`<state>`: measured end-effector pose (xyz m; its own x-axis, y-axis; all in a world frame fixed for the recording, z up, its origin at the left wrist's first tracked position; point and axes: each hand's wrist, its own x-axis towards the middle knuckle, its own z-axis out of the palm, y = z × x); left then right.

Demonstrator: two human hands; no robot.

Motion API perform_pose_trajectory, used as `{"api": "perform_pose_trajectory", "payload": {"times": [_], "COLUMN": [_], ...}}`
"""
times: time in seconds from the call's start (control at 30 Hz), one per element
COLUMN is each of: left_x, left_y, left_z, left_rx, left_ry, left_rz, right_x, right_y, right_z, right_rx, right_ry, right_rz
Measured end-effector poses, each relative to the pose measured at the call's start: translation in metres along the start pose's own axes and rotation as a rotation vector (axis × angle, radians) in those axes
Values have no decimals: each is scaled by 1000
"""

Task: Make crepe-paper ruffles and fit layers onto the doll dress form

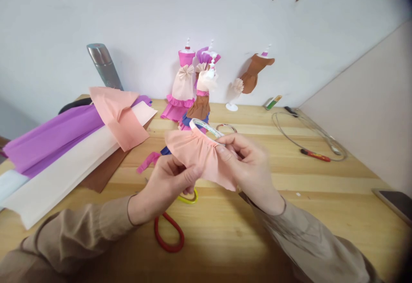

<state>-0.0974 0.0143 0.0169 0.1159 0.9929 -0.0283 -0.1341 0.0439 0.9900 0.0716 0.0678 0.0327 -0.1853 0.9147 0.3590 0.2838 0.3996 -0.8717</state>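
A gathered piece of peach crepe paper (201,152) hangs in pleats from a curved white strip (207,127) with small printing on it. My left hand (170,180) pinches the lower part of the peach paper between thumb and fingers. At the right end of the pleated edge, my right hand (246,163) is closed on the paper and the strip. Below my left hand lie scissors with a red handle loop (169,233) and a yellow one, partly hidden.
Purple (54,135), white, brown and peach paper sheets lie at the left, near a metal flask (104,66). Several small dress forms (185,77) stand by the wall. A cable (280,135) and dark device (394,201) lie right.
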Motion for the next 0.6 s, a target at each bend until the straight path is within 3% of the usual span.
{"api": "perform_pose_trajectory", "payload": {"times": [0.1,0.17,0.2,0.23,0.33,0.37,0.4,0.47,0.53,0.6], "left_x": [-6,-13,-17,-21,-23,-20,-15,-2,9,16], "left_y": [15,34,45,55,74,75,73,65,53,43], "left_z": [-2,-8,-12,-16,-24,-26,-28,-30,-31,-32], "left_rx": [94,243,297,349,574,720,853,981,970,927], "left_ry": [-242,-563,-648,-650,-307,-208,-175,-264,-399,-457], "left_rz": [-149,-235,-169,-31,485,585,619,566,448,371], "right_x": [2,3,3,3,1,0,-1,-2,-2,-1], "right_y": [1,-1,-2,-4,-7,-8,-8,-8,-6,-3], "right_z": [-2,-5,-6,-8,-10,-9,-8,-7,-5,-5], "right_rx": [-34,-70,-92,-113,-161,-172,-180,-200,-217,-227], "right_ry": [8,1,-23,-69,-283,-350,-399,-455,-493,-534], "right_rz": [-16,-44,-68,-94,-177,-199,-216,-235,-246,-251]}}
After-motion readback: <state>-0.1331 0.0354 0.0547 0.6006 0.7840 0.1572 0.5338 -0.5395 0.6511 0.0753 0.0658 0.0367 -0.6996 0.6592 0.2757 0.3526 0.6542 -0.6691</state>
